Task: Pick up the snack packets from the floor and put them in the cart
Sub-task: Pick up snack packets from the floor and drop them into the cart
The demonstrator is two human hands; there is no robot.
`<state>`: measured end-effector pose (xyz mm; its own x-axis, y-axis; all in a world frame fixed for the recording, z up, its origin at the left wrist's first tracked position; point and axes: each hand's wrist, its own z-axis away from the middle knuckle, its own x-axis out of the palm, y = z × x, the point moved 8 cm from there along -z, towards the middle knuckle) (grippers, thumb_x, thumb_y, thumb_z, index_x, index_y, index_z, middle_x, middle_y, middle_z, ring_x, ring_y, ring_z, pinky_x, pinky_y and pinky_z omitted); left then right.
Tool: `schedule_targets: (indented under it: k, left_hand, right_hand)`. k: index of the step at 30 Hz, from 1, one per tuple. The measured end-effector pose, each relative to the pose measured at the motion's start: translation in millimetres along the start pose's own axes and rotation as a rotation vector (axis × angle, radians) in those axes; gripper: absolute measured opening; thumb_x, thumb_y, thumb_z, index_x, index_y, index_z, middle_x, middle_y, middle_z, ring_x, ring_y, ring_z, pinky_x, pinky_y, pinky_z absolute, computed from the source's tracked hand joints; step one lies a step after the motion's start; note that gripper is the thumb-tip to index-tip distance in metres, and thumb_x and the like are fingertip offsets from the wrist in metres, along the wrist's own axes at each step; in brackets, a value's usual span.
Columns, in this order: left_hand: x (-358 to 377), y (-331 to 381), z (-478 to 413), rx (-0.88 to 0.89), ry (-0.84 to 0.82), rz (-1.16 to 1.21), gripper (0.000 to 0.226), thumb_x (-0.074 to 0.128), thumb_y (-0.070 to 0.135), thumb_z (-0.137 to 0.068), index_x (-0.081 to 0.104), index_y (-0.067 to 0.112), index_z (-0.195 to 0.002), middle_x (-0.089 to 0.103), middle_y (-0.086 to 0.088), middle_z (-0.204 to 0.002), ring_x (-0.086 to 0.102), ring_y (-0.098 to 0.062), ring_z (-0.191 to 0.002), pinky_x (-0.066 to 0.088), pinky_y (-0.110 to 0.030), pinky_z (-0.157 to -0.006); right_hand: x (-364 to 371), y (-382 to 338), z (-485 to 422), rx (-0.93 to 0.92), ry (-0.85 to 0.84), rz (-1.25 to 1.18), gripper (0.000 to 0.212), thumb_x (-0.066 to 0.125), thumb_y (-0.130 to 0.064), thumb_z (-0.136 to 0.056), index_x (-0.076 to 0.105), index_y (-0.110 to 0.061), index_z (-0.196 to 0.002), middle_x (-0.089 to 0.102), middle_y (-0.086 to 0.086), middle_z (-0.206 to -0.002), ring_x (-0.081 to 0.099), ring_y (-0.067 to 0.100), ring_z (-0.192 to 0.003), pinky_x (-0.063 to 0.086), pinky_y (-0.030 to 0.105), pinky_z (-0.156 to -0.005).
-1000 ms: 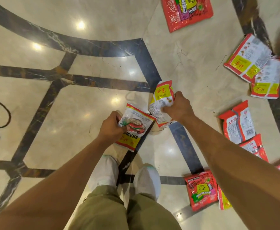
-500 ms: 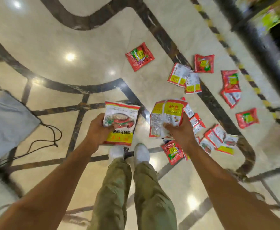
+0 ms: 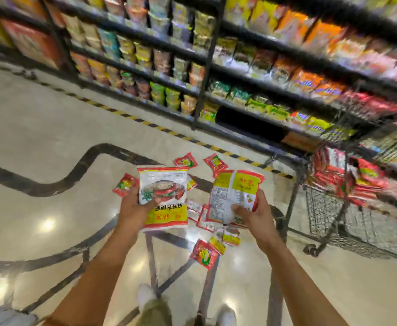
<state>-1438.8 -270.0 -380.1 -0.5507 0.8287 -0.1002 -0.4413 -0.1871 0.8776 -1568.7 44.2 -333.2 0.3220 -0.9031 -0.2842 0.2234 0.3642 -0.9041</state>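
Floor (image 3: 51, 137): polished cream stone with glare spots from ceiling lights and dark curved inlay bands (image 3: 75, 175). A yellow-and-black hazard strip (image 3: 145, 122) runs along the foot of the dark metal shelving (image 3: 206, 67), which is packed with bright bagged goods, all motion-blurred. Left hand (image 3: 134, 208) grips a white-and-yellow packet stack (image 3: 163, 184), thumb curled across the printed front, fingers behind. Right hand (image 3: 256, 215) pinches a second red-edged packet bundle (image 3: 236, 187) the same way. Both are held up above the floor, left of the wire cart (image 3: 322, 208), which stands by the shelving with red packets heaped (image 3: 357, 182) inside. Loose packets (image 3: 204, 254) lie scattered on the floor between the hands and beyond. White shoes (image 3: 145, 294) show at the bottom edge.
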Motion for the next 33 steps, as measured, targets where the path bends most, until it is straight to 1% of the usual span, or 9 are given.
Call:
schedule_targets:
  k: [4, 7, 9, 13, 14, 18, 22, 28, 33]
  left_hand:
    - [103.9, 70.9, 43.5, 0.144, -0.109, -0.055, 0.031, 0.08, 0.01, -0.087, 0.069, 0.021, -0.114, 0.076, 0.006, -0.097, 0.072, -0.016, -0.089, 0.052, -0.024, -0.065]
    - [189.3, 104.6, 84.4, 0.216, -0.192, -0.082, 0.028, 0.08, 0.01, -0.087, 0.07, 0.025, -0.108, 0.077, 0.007, -0.096, 0.073, -0.014, -0.087, 0.054, -0.024, -0.064]
    - [248.4, 122.5, 116.0, 0.269, -0.226, -0.085, 0.027, 0.08, 0.01, -0.087, 0.07, 0.026, -0.105, 0.077, 0.007, -0.095, 0.073, -0.016, -0.087, 0.053, -0.024, -0.063]
    - [360.7, 146.3, 180.3, 0.317, -0.284, -0.071, 0.027, 0.079, 0.007, -0.087, 0.07, 0.024, -0.106, 0.076, 0.009, -0.091, 0.071, -0.017, -0.089, 0.053, -0.027, -0.065]
    - [388.4, 150.0, 193.2, 0.331, -0.309, -0.071, 0.03, 0.079, 0.009, -0.087, 0.069, 0.024, -0.111, 0.077, 0.007, -0.096, 0.071, -0.018, -0.092, 0.053, -0.029, -0.068]
    - [481.9, 164.9, 236.8, 0.349, -0.344, -0.071, 0.033, 0.079, 0.013, -0.089, 0.064, 0.029, -0.114, 0.072, 0.009, -0.099, 0.068, -0.013, -0.09, 0.049, -0.028, -0.065]
    - [552.8, 171.3, 259.8, 0.345, -0.38, -0.097, 0.031, 0.079, 0.017, -0.089, 0.066, 0.03, -0.114, 0.074, 0.005, -0.102, 0.071, -0.021, -0.096, 0.056, -0.036, -0.073]
    - [631.9, 182.1, 260.4, 0.344, -0.424, -0.119, 0.034, 0.079, 0.017, -0.09, 0.066, 0.026, -0.12, 0.076, 0.003, -0.104, 0.073, -0.018, -0.093, 0.054, -0.031, -0.065]
    - [693.1, 195.6, 221.8, 0.341, -0.437, -0.116, 0.032, 0.077, 0.017, -0.092, 0.063, 0.026, -0.119, 0.073, 0.006, -0.1, 0.071, -0.015, -0.089, 0.051, -0.027, -0.059]
  right_hand:
    - [-118.9, -22.8, 38.2, -0.097, 0.139, -0.063, 0.058, 0.078, -0.004, -0.088, 0.055, -0.025, -0.136, 0.071, -0.001, -0.128, 0.07, 0.015, -0.115, 0.06, 0.035, -0.091]
    - [-214.3, -27.8, 67.6, -0.155, 0.235, -0.092, 0.055, 0.07, 0.015, -0.086, 0.055, -0.013, -0.131, 0.072, 0.005, -0.116, 0.071, -0.003, -0.093, 0.058, 0.018, -0.078]
    - [-278.8, -18.8, 84.6, -0.15, 0.267, -0.144, 0.054, 0.065, 0.021, -0.087, 0.054, -0.014, -0.127, 0.072, 0.004, -0.11, 0.072, -0.003, -0.086, 0.055, 0.014, -0.07]
    - [-405.7, 9.4, 116.7, -0.152, 0.352, -0.177, 0.061, 0.074, 0.008, -0.085, 0.055, -0.022, -0.134, 0.073, 0.0, -0.124, 0.069, 0.019, -0.116, 0.054, 0.042, -0.103]
    - [-434.7, 14.6, 125.1, -0.151, 0.376, -0.201, 0.063, 0.075, 0.008, -0.085, 0.054, -0.023, -0.136, 0.072, 0.0, -0.126, 0.068, 0.02, -0.119, 0.052, 0.044, -0.105]
    - [-530.9, 31.2, 152.0, -0.125, 0.449, -0.209, 0.056, 0.074, 0.002, -0.089, 0.055, -0.029, -0.132, 0.074, -0.008, -0.121, 0.071, 0.011, -0.111, 0.057, 0.026, -0.089]
    - [-602.4, 50.0, 158.7, -0.108, 0.508, -0.221, 0.049, 0.076, -0.001, -0.089, 0.057, -0.033, -0.12, 0.074, -0.008, -0.116, 0.072, 0.009, -0.104, 0.059, 0.032, -0.088]
    - [-661.9, 63.7, 133.4, -0.087, 0.534, -0.246, 0.05, 0.076, -0.004, -0.09, 0.055, -0.036, -0.122, 0.074, -0.011, -0.115, 0.073, 0.008, -0.102, 0.058, 0.024, -0.077]
    - [-693.1, 71.4, 80.2, -0.07, 0.524, -0.237, 0.047, 0.075, -0.004, -0.091, 0.055, -0.031, -0.125, 0.074, -0.008, -0.118, 0.073, 0.013, -0.107, 0.062, 0.036, -0.087]
